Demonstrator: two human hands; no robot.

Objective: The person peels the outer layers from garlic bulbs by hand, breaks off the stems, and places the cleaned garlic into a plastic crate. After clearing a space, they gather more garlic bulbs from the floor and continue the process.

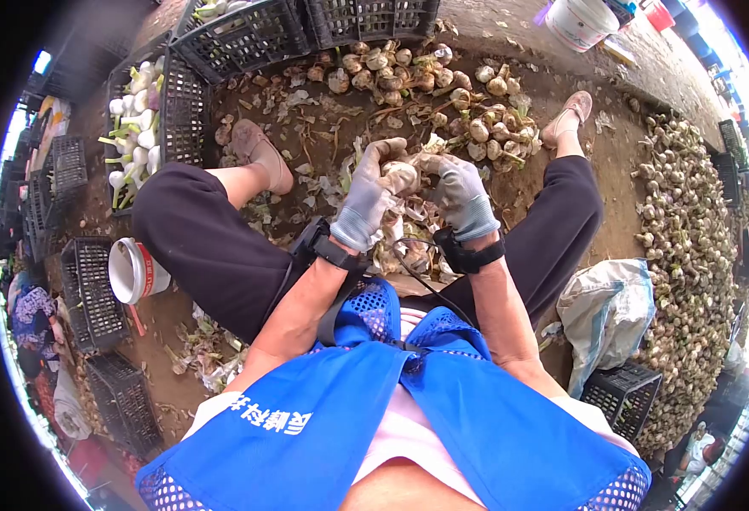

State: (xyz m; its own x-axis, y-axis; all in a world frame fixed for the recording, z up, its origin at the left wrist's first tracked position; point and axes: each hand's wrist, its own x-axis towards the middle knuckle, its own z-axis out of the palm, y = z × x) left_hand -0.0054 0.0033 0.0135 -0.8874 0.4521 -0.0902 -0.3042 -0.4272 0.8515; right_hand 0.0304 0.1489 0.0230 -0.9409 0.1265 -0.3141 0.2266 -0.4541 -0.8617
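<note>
Between my legs, both gloved hands meet in front of me. My left hand [369, 189] is closed around a garlic bulb [400, 177], its thumb and fingers curled on the bulb's left side. My right hand [460, 192] pinches at the bulb's right side, on what looks like its pale outer skin; the fingertips are partly hidden. Loose peeled skins [396, 243] lie on the ground under my hands. Just beyond them is a pile of unpeeled garlic bulbs [498, 128], with dry roots and stems.
A black crate [183, 115] at the left holds cleaned white garlic. More black crates [242, 38] stand ahead. A white bucket [138, 271] is beside my left knee. At the right are a white sack [609, 311] and a large garlic heap [685, 255]. Other people sit at the edges.
</note>
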